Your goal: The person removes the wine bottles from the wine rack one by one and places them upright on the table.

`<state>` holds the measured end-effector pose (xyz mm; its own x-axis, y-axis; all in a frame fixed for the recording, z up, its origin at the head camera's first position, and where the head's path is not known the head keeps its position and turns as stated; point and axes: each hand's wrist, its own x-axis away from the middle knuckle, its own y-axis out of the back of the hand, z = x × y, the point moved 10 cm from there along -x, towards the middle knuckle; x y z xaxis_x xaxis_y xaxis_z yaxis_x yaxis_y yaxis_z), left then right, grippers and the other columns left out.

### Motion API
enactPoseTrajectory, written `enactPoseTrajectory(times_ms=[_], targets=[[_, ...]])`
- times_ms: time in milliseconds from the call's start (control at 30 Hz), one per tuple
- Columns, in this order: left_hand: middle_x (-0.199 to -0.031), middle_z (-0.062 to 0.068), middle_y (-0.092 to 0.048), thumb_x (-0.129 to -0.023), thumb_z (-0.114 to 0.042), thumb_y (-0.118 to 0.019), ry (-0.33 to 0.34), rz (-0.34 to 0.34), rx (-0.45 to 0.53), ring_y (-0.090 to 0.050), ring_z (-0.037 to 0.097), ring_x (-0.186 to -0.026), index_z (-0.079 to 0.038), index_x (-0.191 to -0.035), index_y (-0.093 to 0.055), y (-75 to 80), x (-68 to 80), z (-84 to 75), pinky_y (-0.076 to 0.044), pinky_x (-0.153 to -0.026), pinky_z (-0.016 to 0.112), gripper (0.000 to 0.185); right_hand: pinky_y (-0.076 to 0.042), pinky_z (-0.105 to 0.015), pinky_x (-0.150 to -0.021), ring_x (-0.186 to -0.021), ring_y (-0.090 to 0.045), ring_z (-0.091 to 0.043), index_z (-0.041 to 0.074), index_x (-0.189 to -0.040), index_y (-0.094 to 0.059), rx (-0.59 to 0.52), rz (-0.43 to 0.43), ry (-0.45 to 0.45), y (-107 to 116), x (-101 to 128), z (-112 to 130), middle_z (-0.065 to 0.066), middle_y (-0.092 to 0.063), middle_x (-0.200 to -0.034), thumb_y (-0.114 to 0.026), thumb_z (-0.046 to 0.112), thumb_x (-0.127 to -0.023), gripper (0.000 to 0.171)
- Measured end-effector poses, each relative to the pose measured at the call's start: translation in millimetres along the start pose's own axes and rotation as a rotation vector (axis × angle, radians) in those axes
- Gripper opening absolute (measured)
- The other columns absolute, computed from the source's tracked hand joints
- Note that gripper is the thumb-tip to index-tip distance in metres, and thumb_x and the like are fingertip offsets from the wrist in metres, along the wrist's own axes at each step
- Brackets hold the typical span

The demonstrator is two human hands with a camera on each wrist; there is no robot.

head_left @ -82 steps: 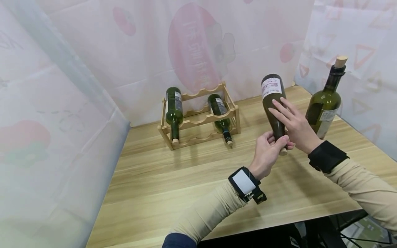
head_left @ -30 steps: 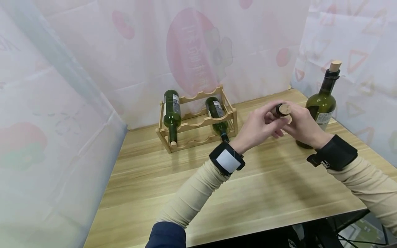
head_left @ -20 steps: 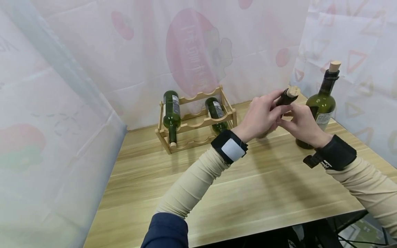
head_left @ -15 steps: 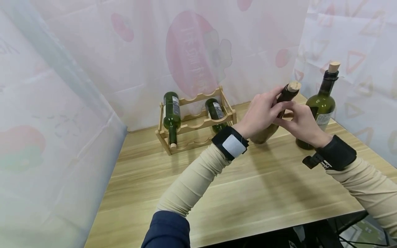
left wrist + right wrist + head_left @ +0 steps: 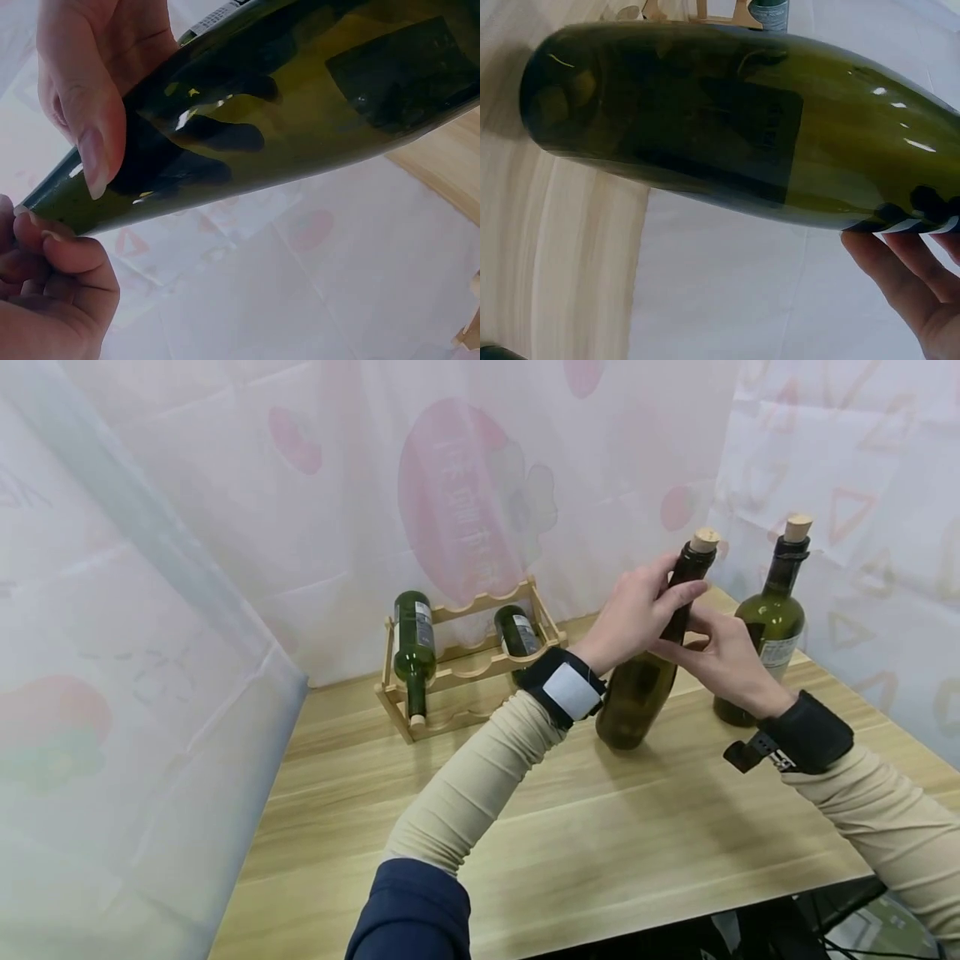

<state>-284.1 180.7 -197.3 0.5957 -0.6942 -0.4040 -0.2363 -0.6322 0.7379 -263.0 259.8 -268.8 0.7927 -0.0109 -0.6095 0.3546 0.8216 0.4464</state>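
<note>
Left hand (image 5: 628, 617) has fingers and thumb wrapped round the neck of a dark olive-green glass wine bottle (image 5: 637, 697), just below its tan cylindrical cork (image 5: 704, 540). Right hand (image 5: 731, 664) pinches the same bottle lower down, thumb against fingers. Bottle is over the table's right half, between rack and standing bottle, tilted — cork up and to the right, base down to the left. Cannot tell if the base touches the light wood-grain table (image 5: 585, 843).

Left wrist view adds the fingers on the far side, seen dark through the glass, plus a dark rectangular patch on the body; cork not in that view. Right wrist view shows the rounded base and faint lettering on the patch, with fingertips against the shoulder; the head view shows neither lettering nor those fingertips.

Around: light wooden two-tier rack with scalloped rails (image 5: 457, 675) at the back. Green corked bottle (image 5: 415, 639) lies on its upper tier, left end, neck toward the viewer. Second green bottle with white label (image 5: 517, 631) sits at the right end, behind the upper front rail — neck hidden by the black left wrist strap (image 5: 546, 675). Upright green corked bottle (image 5: 776, 614) stands at right, partly covered by the right hand. Pale printed sheet (image 5: 345, 543) hangs behind.
</note>
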Motion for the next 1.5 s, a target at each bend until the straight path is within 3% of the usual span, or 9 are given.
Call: enactPoseTrajectory(times_ms=[367,800,1233,1367,1500], targets=[[-0.1,0.0,-0.064,-0.099,-0.034,-0.054,0.052,0.002,-0.014,-0.06,0.008,-0.091,-0.013,-0.116,-0.057,-1.0,-10.1,2.4,-0.045,-0.076,0.015,0.027,-0.047,-0.003,-0.07,-0.095,-0.052,0.02,0.008,-0.123,-0.064,0.021,0.017,-0.048,4.7,-1.7,-5.6,0.041,-0.054,-0.101,-0.073,0.016,-0.086,0.039],[-0.101,0.0,-0.066,-0.099,-0.034,-0.054,0.04,0.001,-0.003,-0.06,0.007,-0.09,-0.013,-0.117,-0.058,-5.2,-20.5,-0.6,-0.045,-0.075,0.014,0.028,-0.045,-0.001,-0.071,-0.095,-0.05,0.022,0.012,-0.128,-0.061,0.051,0.02,-0.067,14.3,-4.6,-12.6,0.038,-0.053,-0.108,-0.073,0.017,-0.087,0.044],[-0.101,-0.002,-0.065,-0.098,-0.033,-0.055,0.06,0.015,0.043,-0.059,0.004,-0.091,-0.014,-0.116,-0.058,-13.2,-27.3,-2.7,-0.045,-0.076,0.011,0.027,-0.045,0.0,-0.069,-0.09,-0.051,0.022,0.008,-0.122,-0.064,0.071,-0.003,-0.069,25.9,-4.0,-14.5,0.04,-0.053,-0.098,-0.073,0.019,-0.086,0.039],[-0.096,-0.002,-0.063,-0.098,-0.033,-0.055,0.053,0.013,0.047,-0.058,0.005,-0.089,-0.014,-0.115,-0.058,-15.0,-29.8,-3.6,-0.044,-0.075,0.011,0.026,-0.045,-0.002,-0.066,-0.085,-0.052,0.02,0.007,-0.119,-0.066,0.094,-0.017,-0.057,30.6,-4.8,-13.8,0.034,-0.058,-0.095,-0.074,0.02,-0.085,0.037],[-0.093,-0.001,-0.062,-0.098,-0.034,-0.055,0.05,0.01,0.047,-0.057,0.006,-0.087,-0.014,-0.115,-0.058,-16.8,-31.3,-3.2,-0.043,-0.074,0.012,0.026,-0.045,-0.002,-0.065,-0.081,-0.053,0.021,0.006,-0.119,-0.066,0.115,-0.017,-0.048,32.5,-5.6,-14.5,0.006,-0.069,-0.1,-0.074,0.019,-0.085,0.037]])
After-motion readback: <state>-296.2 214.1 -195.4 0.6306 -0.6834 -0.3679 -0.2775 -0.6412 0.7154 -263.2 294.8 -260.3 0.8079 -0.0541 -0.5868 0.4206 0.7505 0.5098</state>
